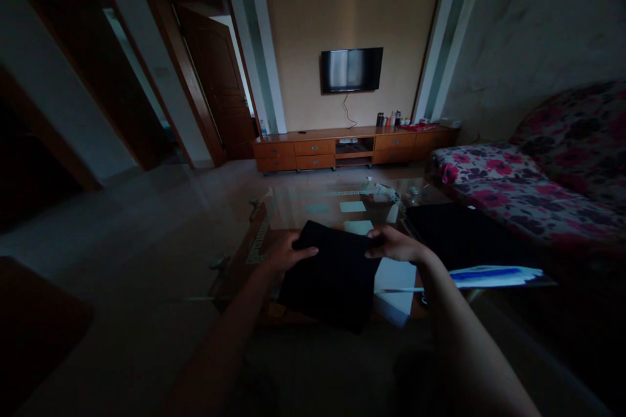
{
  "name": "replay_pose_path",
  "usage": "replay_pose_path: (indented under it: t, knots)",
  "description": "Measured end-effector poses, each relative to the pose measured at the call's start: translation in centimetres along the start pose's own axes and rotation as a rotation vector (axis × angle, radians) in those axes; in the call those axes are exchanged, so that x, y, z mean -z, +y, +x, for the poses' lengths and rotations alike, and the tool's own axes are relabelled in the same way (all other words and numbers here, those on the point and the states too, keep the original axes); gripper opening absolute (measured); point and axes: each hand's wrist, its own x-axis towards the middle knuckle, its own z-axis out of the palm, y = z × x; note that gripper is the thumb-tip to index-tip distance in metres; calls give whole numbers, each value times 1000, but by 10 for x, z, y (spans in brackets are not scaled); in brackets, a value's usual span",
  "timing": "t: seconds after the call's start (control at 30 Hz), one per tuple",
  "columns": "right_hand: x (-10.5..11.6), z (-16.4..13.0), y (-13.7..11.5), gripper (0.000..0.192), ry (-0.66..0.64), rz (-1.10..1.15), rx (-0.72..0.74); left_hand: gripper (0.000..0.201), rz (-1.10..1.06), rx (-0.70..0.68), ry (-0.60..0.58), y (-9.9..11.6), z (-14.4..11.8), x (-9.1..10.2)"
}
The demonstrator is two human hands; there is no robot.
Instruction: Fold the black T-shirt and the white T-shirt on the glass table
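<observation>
Both of my hands hold a folded black cloth [332, 267] above the near part of a glass coffee table [293, 208]. My left hand [288, 253] grips its left upper edge, thumb on top and the other fingers mostly hidden. On the opposite edge, my right hand [395, 245] is closed with its thumb over the cloth. The dark surface shows few details, so its exact kind is unclear. Just right of the cloth, under my right forearm, is a white box-like object [397, 287].
A second black item [464, 231] lies at right, beside white-and-blue sheets [493, 275]. Pale cards [353, 206] are on the glass. A floral sofa [528, 195] borders the right side. Behind stand a wooden TV cabinet [315, 148] with bottles and a wall television [352, 70].
</observation>
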Motion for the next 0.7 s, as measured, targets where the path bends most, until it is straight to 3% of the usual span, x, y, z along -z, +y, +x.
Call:
replay_pose_path:
  t: [0.13, 0.23, 0.37, 0.6, 0.7]
  knots:
    - [-6, 1, -8, 44, 255, 314, 140, 57, -265, 59, 59, 7, 0, 0]
    - [-16, 6, -8, 55, 184, 457, 127, 64, -434, 47, 130, 10, 2, -2]
    - [-23, 11, -4, 52, 74, 530, 95, 65, -449, 65, 139, 10, 3, 1]
    - [-22, 12, -10, 56, 83, 401, 7, 62, -492, 224, -46, 13, 1, 20]
    - [-25, 32, -5, 53, 126, 347, 8, 58, -501, 231, -4, 6, 16, 18]
